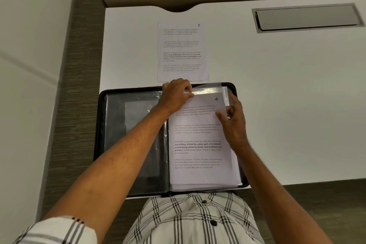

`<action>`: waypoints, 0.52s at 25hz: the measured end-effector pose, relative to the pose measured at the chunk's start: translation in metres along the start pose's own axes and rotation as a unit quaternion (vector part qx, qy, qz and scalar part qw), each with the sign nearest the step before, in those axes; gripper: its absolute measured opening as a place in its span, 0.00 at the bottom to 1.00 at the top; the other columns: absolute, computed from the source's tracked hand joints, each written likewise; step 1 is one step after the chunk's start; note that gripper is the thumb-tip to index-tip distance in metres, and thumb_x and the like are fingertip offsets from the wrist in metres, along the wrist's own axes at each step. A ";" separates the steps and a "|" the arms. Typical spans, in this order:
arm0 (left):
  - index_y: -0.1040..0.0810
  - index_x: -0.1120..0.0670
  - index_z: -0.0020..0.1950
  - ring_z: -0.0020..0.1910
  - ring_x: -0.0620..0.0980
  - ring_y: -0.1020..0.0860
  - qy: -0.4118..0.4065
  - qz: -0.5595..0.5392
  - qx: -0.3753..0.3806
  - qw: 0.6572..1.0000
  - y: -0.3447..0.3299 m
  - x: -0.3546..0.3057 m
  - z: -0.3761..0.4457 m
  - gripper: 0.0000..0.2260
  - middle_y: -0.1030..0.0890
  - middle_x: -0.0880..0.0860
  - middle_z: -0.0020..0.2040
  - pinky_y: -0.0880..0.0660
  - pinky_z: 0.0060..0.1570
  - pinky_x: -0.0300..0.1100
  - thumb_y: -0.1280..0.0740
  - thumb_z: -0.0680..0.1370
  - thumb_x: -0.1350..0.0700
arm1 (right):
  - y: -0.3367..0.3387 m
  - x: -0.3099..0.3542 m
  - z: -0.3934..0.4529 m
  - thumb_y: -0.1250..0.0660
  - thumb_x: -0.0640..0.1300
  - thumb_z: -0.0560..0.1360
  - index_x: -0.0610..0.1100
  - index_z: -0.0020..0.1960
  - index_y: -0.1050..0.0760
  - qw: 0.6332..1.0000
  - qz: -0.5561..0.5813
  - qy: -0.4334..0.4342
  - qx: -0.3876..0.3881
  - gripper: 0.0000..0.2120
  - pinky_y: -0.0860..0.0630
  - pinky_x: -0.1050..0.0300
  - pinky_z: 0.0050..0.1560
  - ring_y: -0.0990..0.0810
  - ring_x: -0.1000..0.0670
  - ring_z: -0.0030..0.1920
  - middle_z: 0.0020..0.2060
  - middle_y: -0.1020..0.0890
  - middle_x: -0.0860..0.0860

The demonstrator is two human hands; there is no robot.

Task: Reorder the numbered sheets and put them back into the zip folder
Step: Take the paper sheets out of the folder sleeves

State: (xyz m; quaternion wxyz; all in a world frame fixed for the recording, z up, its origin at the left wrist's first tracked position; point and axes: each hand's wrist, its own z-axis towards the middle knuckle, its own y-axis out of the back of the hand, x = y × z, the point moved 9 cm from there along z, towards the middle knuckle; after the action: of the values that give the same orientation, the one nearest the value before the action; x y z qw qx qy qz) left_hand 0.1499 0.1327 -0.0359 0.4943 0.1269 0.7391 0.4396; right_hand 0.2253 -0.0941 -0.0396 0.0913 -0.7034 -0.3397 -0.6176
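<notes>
Left hand [176, 93] pinches the clear sleeve's [210, 89] top edge; my right hand [232, 119], fingers loosely curled, touches sheet 4 [200, 144] on the open folder's [130, 136] right half. Sheet 2 [182, 51] lies beyond on the counter [287, 95], long axis away from me, nearer the left hand.

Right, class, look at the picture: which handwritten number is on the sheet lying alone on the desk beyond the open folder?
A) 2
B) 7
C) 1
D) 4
A: the lone sheet on the desk, beyond the open zip folder, has a 2 written in its top right corner, while the 4 is on the top sheet in the folder.
</notes>
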 end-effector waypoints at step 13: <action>0.18 0.52 0.46 0.42 0.46 0.20 -0.017 0.015 -0.059 0.998 0.011 -0.005 -0.008 0.05 0.16 0.47 0.42 0.23 0.43 0.44 0.27 0.78 0.52 | 0.000 -0.029 0.001 0.37 0.46 0.86 0.42 0.60 0.22 0.998 -0.024 -0.055 -0.035 0.09 0.21 0.69 0.40 0.16 0.61 0.44 0.50 0.16 0.51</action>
State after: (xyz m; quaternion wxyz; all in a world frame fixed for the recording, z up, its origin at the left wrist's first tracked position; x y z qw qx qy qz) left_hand 0.1428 0.1319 -0.0237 0.5066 0.1160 0.7016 0.4875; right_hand 0.2256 -0.1042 -0.0665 0.0332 -0.7309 -0.3390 -0.5914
